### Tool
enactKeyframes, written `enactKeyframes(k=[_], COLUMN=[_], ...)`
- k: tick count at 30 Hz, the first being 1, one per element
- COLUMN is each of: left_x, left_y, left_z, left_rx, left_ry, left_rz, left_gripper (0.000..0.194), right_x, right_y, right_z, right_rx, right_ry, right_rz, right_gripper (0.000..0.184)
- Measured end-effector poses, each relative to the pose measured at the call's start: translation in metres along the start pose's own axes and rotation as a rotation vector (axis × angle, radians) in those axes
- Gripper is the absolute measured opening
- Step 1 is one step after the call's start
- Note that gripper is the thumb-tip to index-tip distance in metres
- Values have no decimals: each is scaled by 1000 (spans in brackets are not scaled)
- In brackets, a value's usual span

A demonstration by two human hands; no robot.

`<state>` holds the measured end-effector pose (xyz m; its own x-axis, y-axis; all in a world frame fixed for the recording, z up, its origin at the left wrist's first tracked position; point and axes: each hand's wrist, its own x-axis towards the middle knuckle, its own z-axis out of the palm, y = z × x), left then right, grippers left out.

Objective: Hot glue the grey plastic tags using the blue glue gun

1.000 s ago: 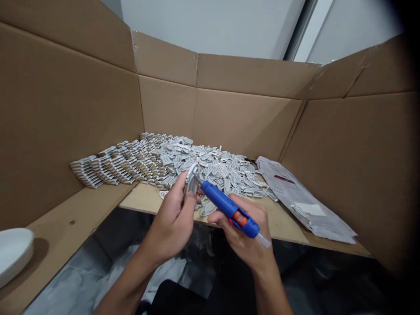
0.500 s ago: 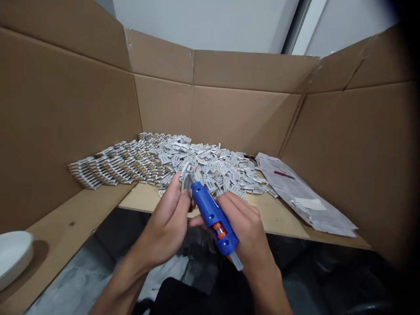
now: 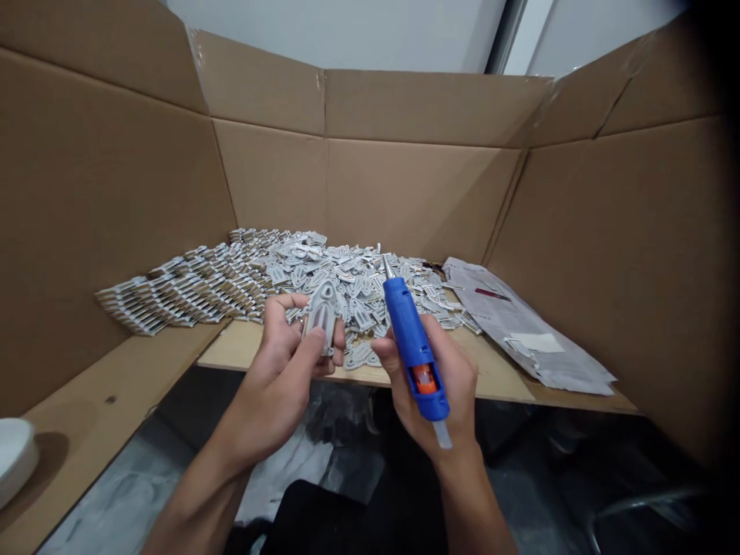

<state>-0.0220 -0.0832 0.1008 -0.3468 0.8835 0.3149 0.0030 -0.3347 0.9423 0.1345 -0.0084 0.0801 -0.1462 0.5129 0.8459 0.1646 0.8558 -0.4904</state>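
My left hand [image 3: 289,351] pinches a small grey shield-shaped piece [image 3: 321,312] upright between thumb and fingers, just in front of the table edge. My right hand [image 3: 439,381] grips a blue glue gun [image 3: 413,347] with an orange trigger. Its metal nozzle points up and away, a short way right of the grey piece and apart from it. A clear glue stick pokes out of the gun's rear end. Behind both hands lies a loose heap of the same grey pieces [image 3: 358,281].
Neat stacked rows of the pieces [image 3: 179,289] fill the left of the wooden tabletop [image 3: 509,381]. A grey plastic mailer bag [image 3: 520,327] lies at right. Cardboard walls [image 3: 416,193] enclose the bench on three sides. A white dish [image 3: 15,455] sits at far left.
My right hand swung the glue gun away from the grey piece, its nozzle now pointing up. My left hand turned the piece to face me and lowered it slightly.
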Motion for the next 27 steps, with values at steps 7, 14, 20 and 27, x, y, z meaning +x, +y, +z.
enactKeyframes(k=[7, 14, 20, 27], left_x=[8, 9, 10, 17], left_y=[-2, 2, 3, -6], left_z=[-8, -14, -14, -28], left_rx=[108, 129, 238, 686], left_ry=[68, 7, 77, 239], left_rz=[-4, -29, 36, 310], left_gripper=[38, 37, 37, 16], right_x=[4, 6, 5, 4], right_y=[20, 55, 71, 83], right_z=[-14, -27, -40, -54], right_rx=[13, -78, -134, -172], right_ry=[7, 62, 128, 186], right_rz=[125, 266, 354, 435], right_gripper=[35, 42, 50, 55])
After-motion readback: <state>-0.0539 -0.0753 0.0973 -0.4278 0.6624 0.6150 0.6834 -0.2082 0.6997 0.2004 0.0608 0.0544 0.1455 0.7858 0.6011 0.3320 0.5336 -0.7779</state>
